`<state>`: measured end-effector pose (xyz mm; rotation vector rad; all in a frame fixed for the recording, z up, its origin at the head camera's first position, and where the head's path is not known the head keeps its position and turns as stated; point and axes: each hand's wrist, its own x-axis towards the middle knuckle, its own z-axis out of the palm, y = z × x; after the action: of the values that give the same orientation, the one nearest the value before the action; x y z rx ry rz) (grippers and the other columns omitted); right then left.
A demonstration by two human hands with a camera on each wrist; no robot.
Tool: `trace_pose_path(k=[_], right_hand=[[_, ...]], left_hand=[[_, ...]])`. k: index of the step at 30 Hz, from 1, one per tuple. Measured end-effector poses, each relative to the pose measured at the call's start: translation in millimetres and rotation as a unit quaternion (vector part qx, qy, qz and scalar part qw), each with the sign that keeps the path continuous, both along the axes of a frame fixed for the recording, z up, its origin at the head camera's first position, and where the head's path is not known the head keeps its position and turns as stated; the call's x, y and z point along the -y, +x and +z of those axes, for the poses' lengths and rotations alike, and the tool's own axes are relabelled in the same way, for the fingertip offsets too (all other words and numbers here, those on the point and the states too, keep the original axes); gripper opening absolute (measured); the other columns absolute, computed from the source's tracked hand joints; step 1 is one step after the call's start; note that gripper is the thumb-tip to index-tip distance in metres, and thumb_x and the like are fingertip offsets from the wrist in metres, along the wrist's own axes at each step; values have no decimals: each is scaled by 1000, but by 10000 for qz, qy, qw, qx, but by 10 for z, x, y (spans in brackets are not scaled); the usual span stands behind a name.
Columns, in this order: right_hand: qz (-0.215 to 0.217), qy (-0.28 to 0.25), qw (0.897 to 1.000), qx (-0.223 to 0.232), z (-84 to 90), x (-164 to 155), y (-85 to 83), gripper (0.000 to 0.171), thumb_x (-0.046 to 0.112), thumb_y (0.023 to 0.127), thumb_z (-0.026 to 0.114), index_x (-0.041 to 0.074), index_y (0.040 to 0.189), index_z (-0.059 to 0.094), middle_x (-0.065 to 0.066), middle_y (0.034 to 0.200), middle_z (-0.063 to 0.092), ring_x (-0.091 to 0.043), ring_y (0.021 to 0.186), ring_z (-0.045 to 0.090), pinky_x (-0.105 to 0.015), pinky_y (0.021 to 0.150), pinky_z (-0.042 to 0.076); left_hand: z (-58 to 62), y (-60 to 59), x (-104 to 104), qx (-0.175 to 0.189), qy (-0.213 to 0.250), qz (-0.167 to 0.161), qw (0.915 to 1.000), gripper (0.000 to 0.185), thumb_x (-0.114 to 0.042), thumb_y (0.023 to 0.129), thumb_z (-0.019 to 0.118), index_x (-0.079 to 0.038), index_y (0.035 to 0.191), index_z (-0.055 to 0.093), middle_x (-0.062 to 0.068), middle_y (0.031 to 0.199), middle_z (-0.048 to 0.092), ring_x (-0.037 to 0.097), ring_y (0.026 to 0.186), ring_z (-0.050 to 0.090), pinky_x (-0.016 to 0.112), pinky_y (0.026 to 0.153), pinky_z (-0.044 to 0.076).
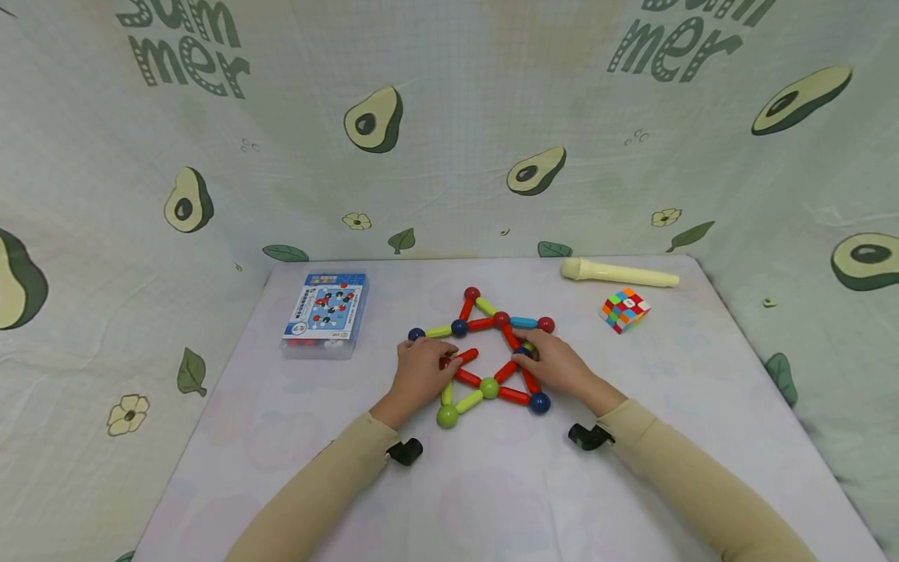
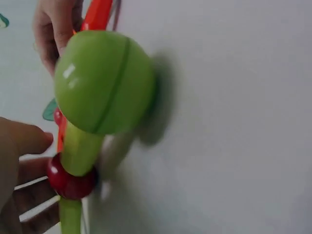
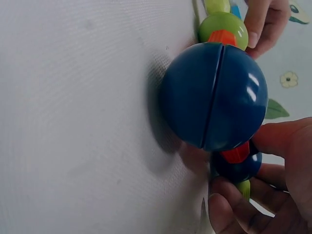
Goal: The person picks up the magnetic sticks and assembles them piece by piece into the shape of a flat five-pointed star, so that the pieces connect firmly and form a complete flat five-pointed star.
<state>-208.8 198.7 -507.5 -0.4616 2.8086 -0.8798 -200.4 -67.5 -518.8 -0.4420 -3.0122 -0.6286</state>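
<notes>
A ball-and-rod building toy lies on the table, its red, green and blue balls joined by short coloured rods. At its left side my left hand [image 1: 421,371] has its fingers around a red ball [image 2: 72,178]. From that ball a red rod [image 1: 467,356] points inward to a free end. The nearest green ball [image 2: 105,83] fills much of the left wrist view. My right hand [image 1: 558,363] grips a dark blue ball [image 3: 238,165] on the right side between thumb and fingers. A larger-looking blue ball [image 3: 214,97] at the toy's near right corner partly covers this grip.
A clear plastic box [image 1: 325,312] with a printed molecule picture stands at the back left. Toward the back right are a pale yellow microphone-shaped stick [image 1: 621,273] and a colourful puzzle cube [image 1: 624,310]. An avocado-printed cloth [image 1: 449,203] hangs behind the table.
</notes>
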Motion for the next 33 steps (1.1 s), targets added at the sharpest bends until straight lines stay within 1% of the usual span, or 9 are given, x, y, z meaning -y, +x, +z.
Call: trace_pose_path(k=[3,7,12,18,22,25,28,31,33], right_hand=[[7,-26,10000,-1,-10,3,-9,57,30,98,70,4,146,54,-13,131,62,-20,86,53,-33,71,47],[-34,-78,10000,-14,-37,-21,-20,57,29,98,70,4,146,54,-8,117,64,-18,82,52,-31,67,45],[23,-154,9999,46,-53,-19,-23,57,29,98,70,5,147,53,-4,102,61,-18,79,51,-31,65,44],[13,-170,9999,23,-47,-15,-17,57,29,98,70,5,146,53,-4,103,62,-18,79,50,-32,66,44],[12,-194,9998,10,-40,-17,-13,56,29,98,70,5,146,53,-5,108,63,-18,80,50,-32,67,44],[31,-200,9998,29,-42,-19,-13,57,28,98,69,5,147,52,-5,103,61,-18,80,50,-32,66,44],[46,-191,9998,25,-48,-21,-20,57,29,98,69,5,147,52,-4,100,60,-18,79,50,-32,66,43],[64,-175,9998,17,-40,-23,-22,56,29,98,69,5,147,53,-5,100,60,-18,79,50,-31,65,43],[50,-135,9999,-56,-29,-28,-31,54,29,98,70,4,144,55,-5,105,62,-17,79,51,-31,66,45]], left_hand=[[54,-40,-60,-125,-220,122,9996,32,-38,91,77,-18,116,78,-6,96,74,20,104,61,57,105,32],[70,-123,-135,-120,-499,-37,9987,35,-41,89,79,-18,115,78,-9,78,68,14,88,62,50,98,37],[25,-174,-185,-51,-677,-156,9976,31,-40,90,78,-18,112,79,-10,72,62,10,74,56,43,87,40],[-22,-181,-188,-410,-550,312,9972,26,-38,92,75,-17,108,79,-9,67,61,15,78,57,45,93,39],[-41,-196,-174,-541,-610,666,9944,29,-38,91,75,-15,109,76,-6,79,69,19,86,58,43,90,39],[-43,-204,-168,-528,-680,830,9928,31,-37,91,75,-13,110,73,-2,89,72,21,91,59,42,87,40],[-37,-208,-157,-510,-718,874,9923,32,-38,91,74,-13,110,71,0,91,72,22,92,58,40,85,40],[-17,-199,-124,-565,-555,791,9937,32,-39,92,75,-13,110,71,1,90,70,22,91,57,39,82,42],[2,-198,-73,-622,-395,789,9942,32,-38,93,74,-12,112,71,2,97,68,23,95,57,40,83,44]])
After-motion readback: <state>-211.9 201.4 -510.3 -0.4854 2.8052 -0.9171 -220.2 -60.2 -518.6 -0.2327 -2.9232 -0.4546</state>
